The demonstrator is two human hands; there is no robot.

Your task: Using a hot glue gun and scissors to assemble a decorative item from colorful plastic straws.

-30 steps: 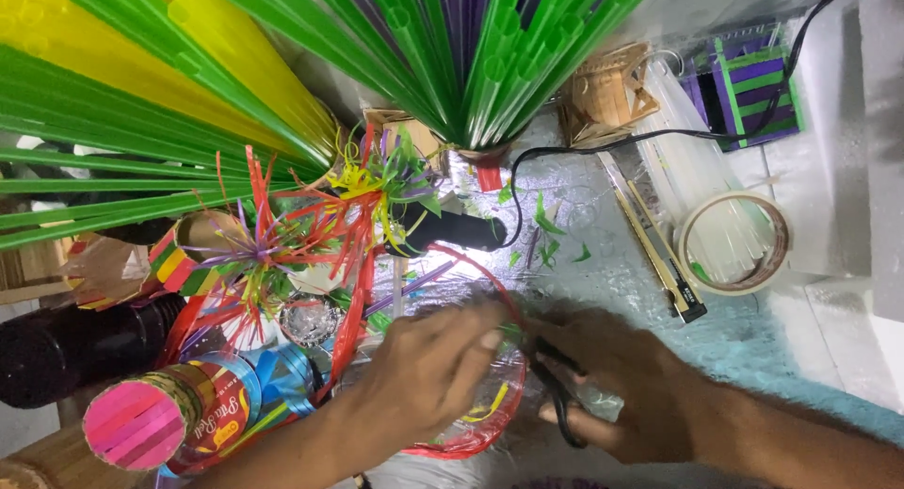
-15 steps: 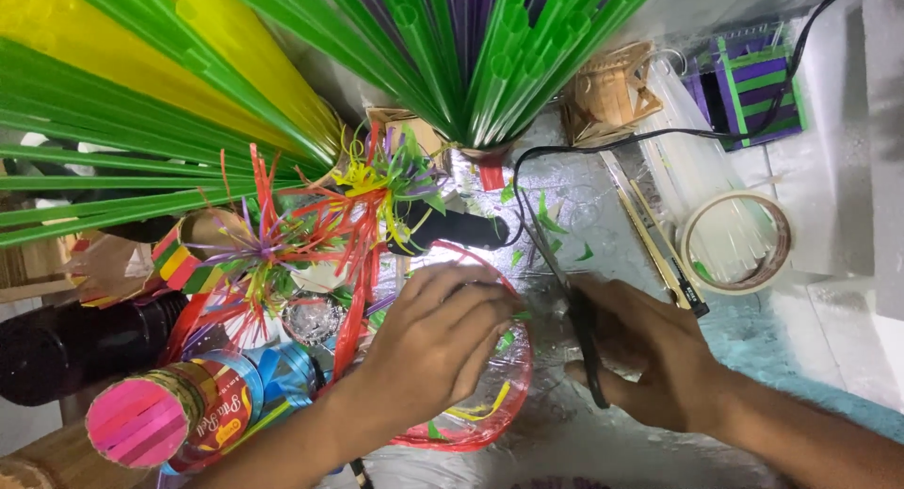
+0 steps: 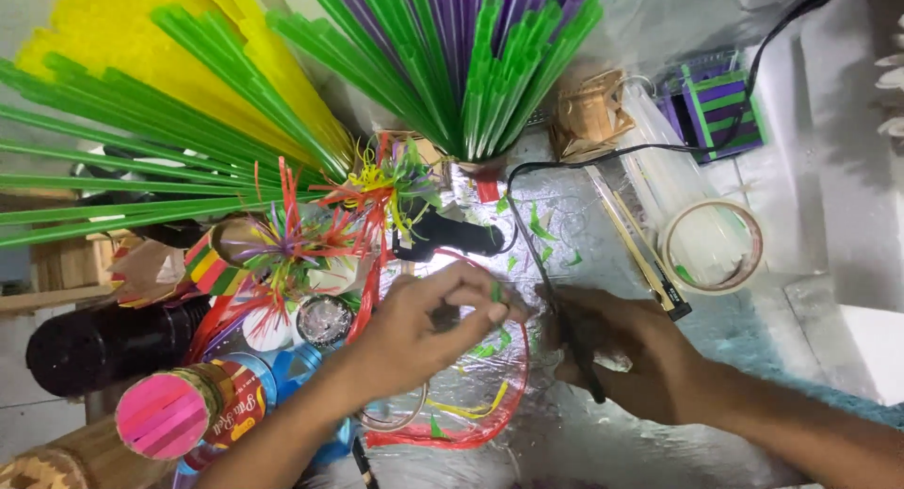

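The right hand [image 3: 626, 352] grips black-handled steel scissors [image 3: 556, 296], blades together, pointing far-left. The left hand [image 3: 428, 324], fingers [image 3: 494, 310] pinched, holds a small green straw piece [image 3: 496, 289] upright.

Work surface [image 3: 603, 263], covered in crinkled silver foil, with a pale blue fuzzy cloth [image 3: 753, 343] at its right part. Lying on it: a roll of beige tape [image 3: 713, 246]; a bundle of clear sticks [image 3: 673, 174] beside the roll; a long utility knife [image 3: 640, 249] laid diagonally; a black cable [image 3: 659, 148] running to a black glue gun [image 3: 452, 235]; scattered green cuttings [image 3: 541, 227]; a shallow clear bowl with a red rim [image 3: 490, 395]; a purple-and-green striped box [image 3: 720, 108] at the far edge; a small wooden-stick basket [image 3: 589, 112] just left of it.
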